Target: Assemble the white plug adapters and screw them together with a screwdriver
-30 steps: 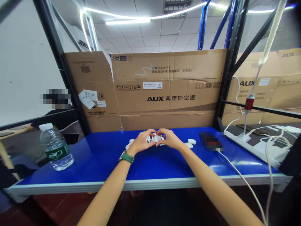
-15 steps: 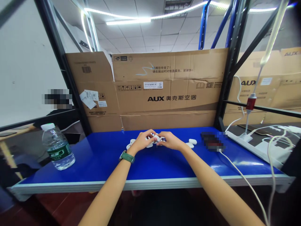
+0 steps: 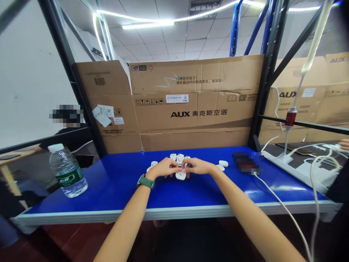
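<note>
Between my two hands, over the blue table [image 3: 114, 193], is a small white rounded piece [image 3: 180, 176] that looks like part of a plug or charger. My left hand [image 3: 165, 168], with a green-strapped watch at the wrist, pinches its upper edge from the left. From the right, my right hand [image 3: 198, 166] pinches the same edge, its fingertips meeting the left ones. Just behind the fingers several white plugs [image 3: 179, 158] with prongs facing up are grouped together. More white pieces [image 3: 154, 163] lie beside my left hand, partly hidden by it.
Two white rounded pieces [image 3: 223, 163] lie right of my right hand. Farther right are a blurred dark device [image 3: 247, 164] with a white cable and a white power strip [image 3: 300, 178]. A water bottle [image 3: 68, 171] stands at the left; a cardboard panel [image 3: 191, 109] closes the back.
Both hands have come slightly nearer and lower with the white piece, which now shows its broad face. The pronged plugs behind are uncovered. A co-worker's hand appears at the right edge.
</note>
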Tool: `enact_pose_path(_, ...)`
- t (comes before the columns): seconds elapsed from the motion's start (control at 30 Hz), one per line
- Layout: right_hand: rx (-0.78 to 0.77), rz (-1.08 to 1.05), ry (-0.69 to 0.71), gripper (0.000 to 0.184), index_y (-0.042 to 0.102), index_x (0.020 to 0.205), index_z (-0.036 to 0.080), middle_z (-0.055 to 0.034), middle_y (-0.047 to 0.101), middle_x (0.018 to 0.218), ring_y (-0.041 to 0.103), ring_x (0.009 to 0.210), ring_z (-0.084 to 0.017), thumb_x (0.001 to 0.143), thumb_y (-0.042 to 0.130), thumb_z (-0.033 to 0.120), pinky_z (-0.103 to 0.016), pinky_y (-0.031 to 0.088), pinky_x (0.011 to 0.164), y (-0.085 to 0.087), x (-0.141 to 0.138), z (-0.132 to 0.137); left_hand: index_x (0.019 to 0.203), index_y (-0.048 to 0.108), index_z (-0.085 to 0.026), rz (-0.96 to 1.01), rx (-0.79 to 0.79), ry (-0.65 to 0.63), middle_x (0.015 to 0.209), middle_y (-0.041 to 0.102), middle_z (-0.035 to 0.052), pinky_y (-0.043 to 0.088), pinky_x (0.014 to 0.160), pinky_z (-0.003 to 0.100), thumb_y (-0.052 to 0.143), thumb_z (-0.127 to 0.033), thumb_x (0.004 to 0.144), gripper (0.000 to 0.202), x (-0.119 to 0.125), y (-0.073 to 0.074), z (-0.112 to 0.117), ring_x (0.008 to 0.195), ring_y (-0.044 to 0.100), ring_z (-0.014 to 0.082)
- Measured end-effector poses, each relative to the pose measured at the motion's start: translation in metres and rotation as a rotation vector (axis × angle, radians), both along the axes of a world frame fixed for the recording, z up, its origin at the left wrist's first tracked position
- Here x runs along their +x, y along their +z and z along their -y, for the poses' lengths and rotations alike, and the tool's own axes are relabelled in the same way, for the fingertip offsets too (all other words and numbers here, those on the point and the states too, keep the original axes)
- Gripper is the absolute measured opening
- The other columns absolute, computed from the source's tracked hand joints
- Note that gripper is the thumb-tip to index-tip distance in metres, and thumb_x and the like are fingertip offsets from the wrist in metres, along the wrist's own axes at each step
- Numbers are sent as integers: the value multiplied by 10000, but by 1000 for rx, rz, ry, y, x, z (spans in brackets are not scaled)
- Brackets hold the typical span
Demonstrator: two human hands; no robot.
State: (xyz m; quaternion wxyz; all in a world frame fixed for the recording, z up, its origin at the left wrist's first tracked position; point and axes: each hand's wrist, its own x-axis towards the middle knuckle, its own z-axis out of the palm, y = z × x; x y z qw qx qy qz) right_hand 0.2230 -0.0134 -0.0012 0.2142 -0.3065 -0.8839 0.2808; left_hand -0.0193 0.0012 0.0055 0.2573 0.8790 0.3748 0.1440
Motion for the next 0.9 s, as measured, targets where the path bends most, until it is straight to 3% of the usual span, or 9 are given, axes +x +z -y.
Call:
enact_pose_path(0.1, 77, 66, -115, 177, 701, 990, 176, -30, 742, 771, 674, 801, -182, 980, 561, 285, -255, 443, 760, -3, -1, -5, 730, 693, -156, -72, -73, 22, 485, 542, -15, 332, 415, 228, 632, -709, 806, 562, -1, -2, 3, 387, 486, 112)
enact_pose_path(0.2, 284, 170, -240, 155, 736, 1025, 191, -61, 748, 942, 668, 898, -192, 908, 637, 164, -253, 423, 773, -8, -7, -10, 643, 665, -152, -93, -66, 18, 444, 519, -12, 335, 401, 222, 654, -712, 785, 578, -1, -2, 4, 371, 483, 109)
enact_pose_path(0.33, 428, 331, -253, 203, 747, 1075, 231, -79, 709, 1110, 640, 1064, -227, 886, 695, 182, -255, 415, 796, -15, -17, -11, 634, 699, -140, -107, -43, 27, 453, 544, 5, 336, 395, 223, 624, -692, 822, 587, -3, 0, 2, 362, 479, 106)
enact_pose_path(0.43, 487, 417, -264, 177, 748, 1042, 228, -81, 693, 1109, 656, 1005, -216, 944, 605, 189, -248, 420, 744, -18, -24, -11, 744, 755, -137, -46, -67, 18, 547, 621, 23, 378, 442, 218, 648, -627, 836, 510, -7, 4, -1, 446, 538, 117)
enact_pose_path(0.5, 519, 467, -267, 204, 745, 1034, 223, -85, 692, 1110, 664, 972, -212, 943, 575, 159, -247, 421, 721, -18, -27, -11, 912, 779, -153, 10, -104, -36, 673, 686, 25, 405, 499, 209, 770, -535, 760, 412, -10, 7, -3, 541, 577, 118)
enact_pose_path(0.57, 544, 493, -258, 212, 739, 1020, 211, -92, 699, 1102, 669, 967, -217, 916, 576, 125, -247, 418, 706, -18, -30, -10, 1074, 767, -187, 24, -145, -109, 848, 735, 33, 420, 550, 205, 881, -446, 642, 516, -12, 8, -4, 608, 590, 110)
enact_pose_path(0.67, 554, 441, -277, 155, 728, 974, 190, -102, 722, 1051, 676, 950, -233, 878, 612, 151, -253, 411, 685, -17, -29, -8, 1183, 745, -217, -30, -218, -170, 980, 741, 52, 418, 555, 210, 937, -408, 556, 683, -12, 8, -4, 609, 590, 102)
enact_pose_path(0.77, 497, 259, -353, 125, 719, 950, 198, -80, 746, 977, 679, 888, -218, 842, 657, 193, -249, 409, 682, -13, -23, -6, 1228, 731, -227, -77, -270, -176, 935, 731, 47, 393, 517, 209, 924, -426, 585, 700, -9, 7, 0, 572, 587, 102)
enact_pose_path(0.9, 400, -60, -360, 107, 700, 882, 192, -26, 744, 873, 666, 800, -167, 792, 663, 147, -237, 428, 722, -3, -9, -5, 1194, 735, -227, -83, -302, -165, 1022, 707, 44, 410, 503, 215, 919, -441, 581, 674, -4, 9, 6, 546, 578, 88)
